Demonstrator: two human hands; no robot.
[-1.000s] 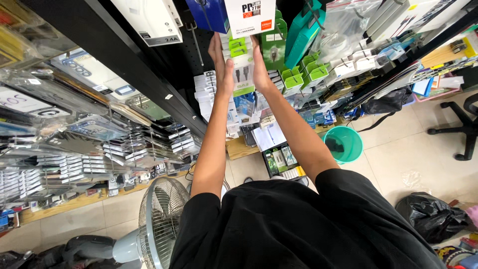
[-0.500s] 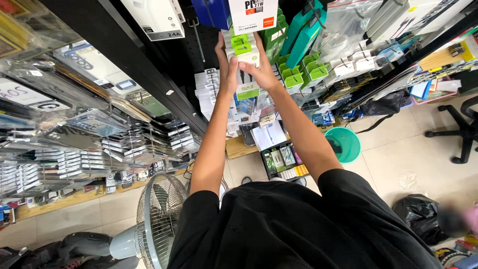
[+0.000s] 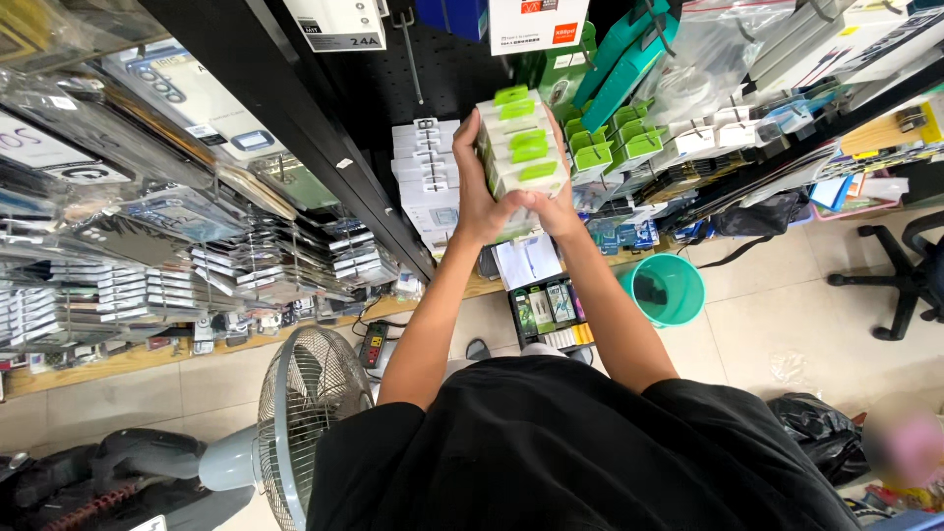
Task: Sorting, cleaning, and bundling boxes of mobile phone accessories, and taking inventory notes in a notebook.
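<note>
Both my hands hold a stack of small white boxes with green tabs [image 3: 521, 143] in front of a black pegboard wall [image 3: 393, 88]. My left hand [image 3: 475, 182] wraps the stack's left side, fingers up along it. My right hand [image 3: 553, 206] supports the stack from below and on the right, partly hidden behind the boxes. More green-tabbed white boxes [image 3: 615, 147] hang on hooks just to the right of the stack. A bare metal hook [image 3: 408, 49] sticks out of the pegboard above left.
Racks of packaged phone accessories [image 3: 147, 256] fill the left wall. On the tiled floor stand a grey pedestal fan [image 3: 305, 403], a teal bucket [image 3: 666, 290], a power strip [image 3: 375, 344] and a black office chair [image 3: 905, 275]. A black bag [image 3: 821, 433] lies at lower right.
My hands have come down and away from the upper hooks with the stack of boxes; the stack now sits lower and closer to me.
</note>
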